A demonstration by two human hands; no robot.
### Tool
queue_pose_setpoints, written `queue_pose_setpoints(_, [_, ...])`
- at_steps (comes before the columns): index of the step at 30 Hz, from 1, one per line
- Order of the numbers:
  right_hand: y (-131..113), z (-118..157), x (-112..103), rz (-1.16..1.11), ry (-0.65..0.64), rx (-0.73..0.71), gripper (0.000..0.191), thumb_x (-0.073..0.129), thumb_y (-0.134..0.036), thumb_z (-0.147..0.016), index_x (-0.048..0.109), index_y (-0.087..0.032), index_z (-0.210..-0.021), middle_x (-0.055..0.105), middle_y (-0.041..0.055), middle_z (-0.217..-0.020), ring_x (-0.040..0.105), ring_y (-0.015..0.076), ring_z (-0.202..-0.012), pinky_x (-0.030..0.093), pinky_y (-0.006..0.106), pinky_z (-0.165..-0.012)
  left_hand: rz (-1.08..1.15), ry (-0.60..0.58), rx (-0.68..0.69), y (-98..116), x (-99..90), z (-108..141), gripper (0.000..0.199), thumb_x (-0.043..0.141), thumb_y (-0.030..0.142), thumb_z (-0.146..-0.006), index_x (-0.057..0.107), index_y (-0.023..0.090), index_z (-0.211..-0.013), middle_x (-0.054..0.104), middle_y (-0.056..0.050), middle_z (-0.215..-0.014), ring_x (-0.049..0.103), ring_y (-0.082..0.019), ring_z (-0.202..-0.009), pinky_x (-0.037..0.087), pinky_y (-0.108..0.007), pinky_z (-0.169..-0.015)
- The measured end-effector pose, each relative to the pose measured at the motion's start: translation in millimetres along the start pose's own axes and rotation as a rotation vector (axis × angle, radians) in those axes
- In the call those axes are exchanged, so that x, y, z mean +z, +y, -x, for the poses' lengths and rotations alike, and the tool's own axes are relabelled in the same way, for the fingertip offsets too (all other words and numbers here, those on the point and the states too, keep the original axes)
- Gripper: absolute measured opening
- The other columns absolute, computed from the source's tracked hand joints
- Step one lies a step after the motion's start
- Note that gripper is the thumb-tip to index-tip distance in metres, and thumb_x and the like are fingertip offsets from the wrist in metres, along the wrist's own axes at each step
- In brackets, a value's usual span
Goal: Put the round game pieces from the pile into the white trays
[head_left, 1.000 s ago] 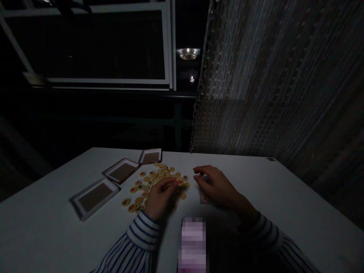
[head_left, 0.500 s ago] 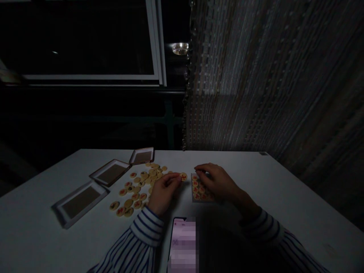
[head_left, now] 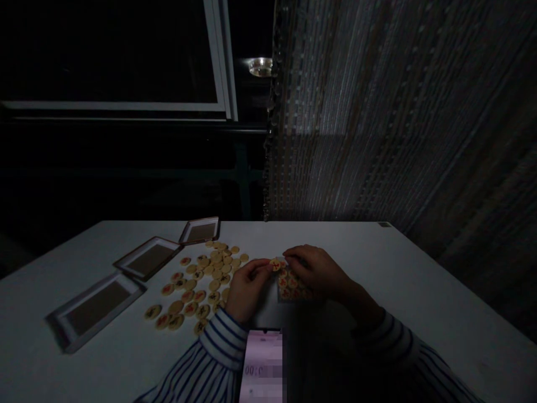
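Between the thumb and forefinger of my left hand (head_left: 250, 288) is a round wooden piece (head_left: 275, 265) with a red character. It is held at the upper left corner of a small box (head_left: 280, 300) filled with rows of red-marked pieces (head_left: 292, 283). My right hand (head_left: 321, 271) rests over the right part of that box, fingers curled, hiding some of its pieces; whether it grips anything is hidden. Left of my left hand lies a loose spread of round pieces (head_left: 217, 273), some showing red or black characters, others plain.
Three shallow trays stand at the left: a near one (head_left: 98, 305), a middle one (head_left: 150, 257) and a far one (head_left: 201, 230). A lit phone (head_left: 263, 364) lies at the front edge of the white table (head_left: 419, 313). A string curtain (head_left: 356, 112) hangs behind.
My left hand has brought its piece right, from beside the box to its upper left corner. My right hand stays over the box. The view has shifted slightly.
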State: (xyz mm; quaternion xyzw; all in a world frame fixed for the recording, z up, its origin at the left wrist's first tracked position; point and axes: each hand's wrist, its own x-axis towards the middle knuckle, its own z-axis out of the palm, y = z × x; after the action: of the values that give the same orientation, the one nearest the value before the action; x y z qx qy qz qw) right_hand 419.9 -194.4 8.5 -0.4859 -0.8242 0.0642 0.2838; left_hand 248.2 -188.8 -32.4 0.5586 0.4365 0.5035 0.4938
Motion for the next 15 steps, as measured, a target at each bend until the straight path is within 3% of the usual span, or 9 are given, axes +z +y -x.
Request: queue_pose_setpoints(15, [1.7, -6.4, 7.9, -0.09, -0.086, 0.003, 0.022, 0.044, -0.026, -0.081, 0.063, -0.019, -0.092, 0.066, 0.0025, -0.088, 0.059, 0.0136, -0.081, 0.043, 0.025, -0.073, -0.092, 0.007, 0.008, -6.5, 1.5, 2.7, 0.024, 0.058, 0.033, -0.069, 0.066, 0.015, -0.082, 0.068, -0.005, -0.081, 0.061, -0.016, -0.076, 0.048, -0.026, -0.071])
